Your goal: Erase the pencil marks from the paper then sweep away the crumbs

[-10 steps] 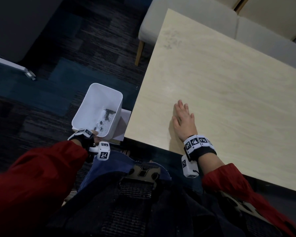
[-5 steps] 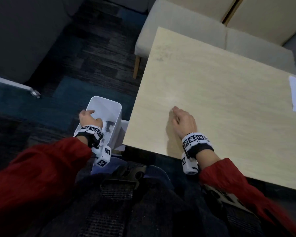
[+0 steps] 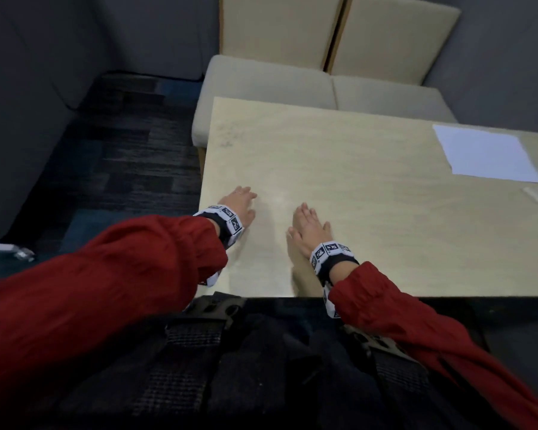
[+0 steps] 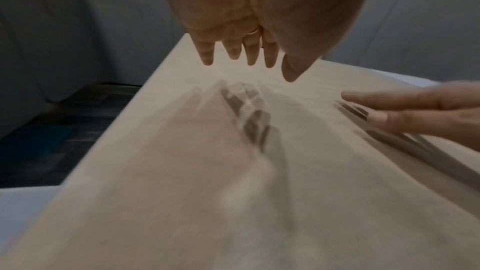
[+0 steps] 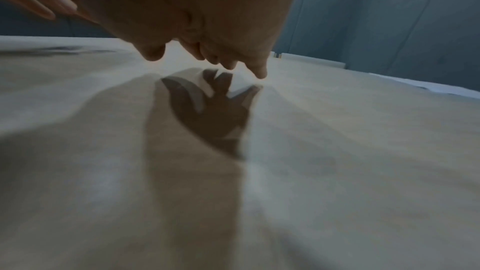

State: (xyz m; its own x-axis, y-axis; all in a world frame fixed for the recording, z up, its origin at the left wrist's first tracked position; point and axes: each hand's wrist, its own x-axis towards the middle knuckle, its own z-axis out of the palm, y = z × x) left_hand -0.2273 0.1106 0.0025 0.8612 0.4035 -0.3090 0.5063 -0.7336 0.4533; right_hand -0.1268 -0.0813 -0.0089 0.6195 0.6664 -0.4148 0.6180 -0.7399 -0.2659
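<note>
Both hands are hovering flat just above the table (image 3: 370,212), fingers straight and holding nothing: left hand (image 3: 241,203) at 9 o'clock, right hand (image 3: 308,226) beside it. The paper (image 3: 488,153) is lying at 2 o'clock. Any remaining crumbs want low, light, edgeward strokes.

— What became of the left hand (image 3: 241,202) since the bin?
— It let go of the white bin, rose to the table (image 3: 385,231) and spread flat near the left edge.
— And the right hand (image 3: 309,226)?
— Its curled fingers straightened again. The bin dropped out of view; the paper (image 3: 486,153) came in fully.
</note>
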